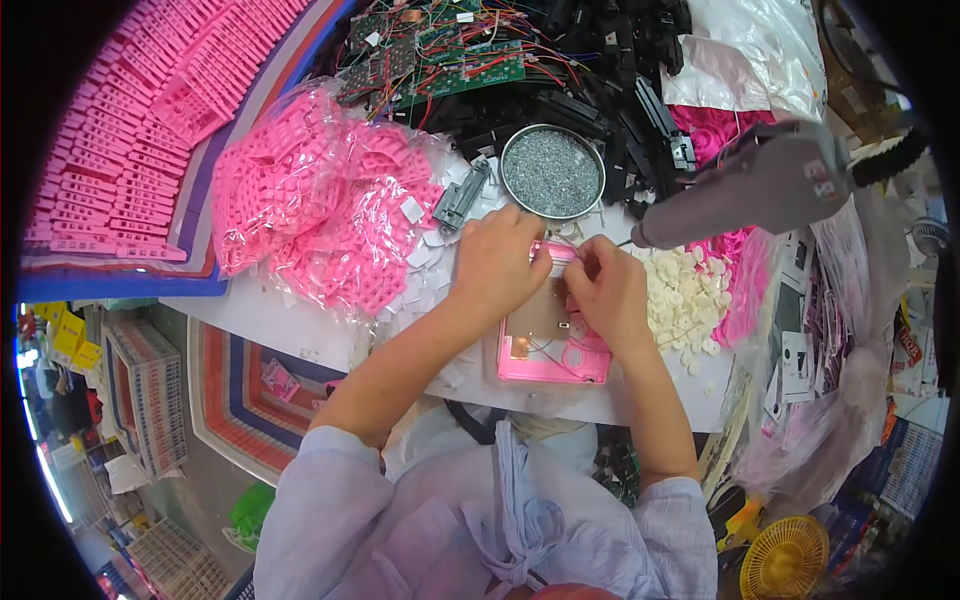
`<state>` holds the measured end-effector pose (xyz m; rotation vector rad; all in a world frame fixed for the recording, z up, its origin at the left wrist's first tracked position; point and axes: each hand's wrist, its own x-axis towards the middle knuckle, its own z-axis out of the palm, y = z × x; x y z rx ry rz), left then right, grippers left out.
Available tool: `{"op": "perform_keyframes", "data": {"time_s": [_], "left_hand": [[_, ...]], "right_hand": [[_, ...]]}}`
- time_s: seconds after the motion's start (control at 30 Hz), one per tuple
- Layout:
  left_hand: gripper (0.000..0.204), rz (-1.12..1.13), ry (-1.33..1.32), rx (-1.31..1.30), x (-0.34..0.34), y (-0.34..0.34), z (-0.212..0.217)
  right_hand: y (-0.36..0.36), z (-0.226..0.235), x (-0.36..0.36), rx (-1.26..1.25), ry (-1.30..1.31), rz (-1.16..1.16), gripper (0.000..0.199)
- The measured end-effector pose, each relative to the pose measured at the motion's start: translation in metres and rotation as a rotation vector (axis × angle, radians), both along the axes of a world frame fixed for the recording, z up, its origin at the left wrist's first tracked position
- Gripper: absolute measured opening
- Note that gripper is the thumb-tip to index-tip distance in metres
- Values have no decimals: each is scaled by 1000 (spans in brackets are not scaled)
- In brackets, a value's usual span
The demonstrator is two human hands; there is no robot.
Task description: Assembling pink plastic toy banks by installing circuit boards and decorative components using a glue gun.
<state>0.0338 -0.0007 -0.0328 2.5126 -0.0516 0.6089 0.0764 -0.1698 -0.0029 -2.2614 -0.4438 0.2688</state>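
A pink plastic casing (552,370) lies on the white worktop in front of me. A brown circuit board (538,318) fills much of it, and thin wires run near its lower end. My left hand (503,258) is closed over the casing's upper left corner, its fingers gripping the far end. Over the upper right side, my right hand (608,292) is closed with thumb and fingertips pinched together; what they hold is too small or hidden to tell. Just beyond both hands stands a round metal dish of small screws (553,170).
A grey electric screwdriver (740,190) hangs at the right, its tip near my right hand. Cream plastic discs (685,295) are heaped below it. Bagged pink keypads (340,200) lie left. Wired green boards (470,65) and black parts (625,130) pile behind; a crate (130,130) holds pink parts.
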Motion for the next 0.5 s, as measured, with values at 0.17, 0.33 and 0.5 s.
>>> {"op": "perform_keyframes", "data": {"time_s": [0.17,0.33,0.5], "left_hand": [[20,8,69,-399,-2,2,-14],[18,29,119,-478,-3,1,-14],[17,68,-16,-203,-12,-1,-2]], "right_hand": [[-11,-20,-14,340,87,1,12],[-21,-17,-14,454,232,85,8],[-14,-5,-18,37,-495,630,16]]}}
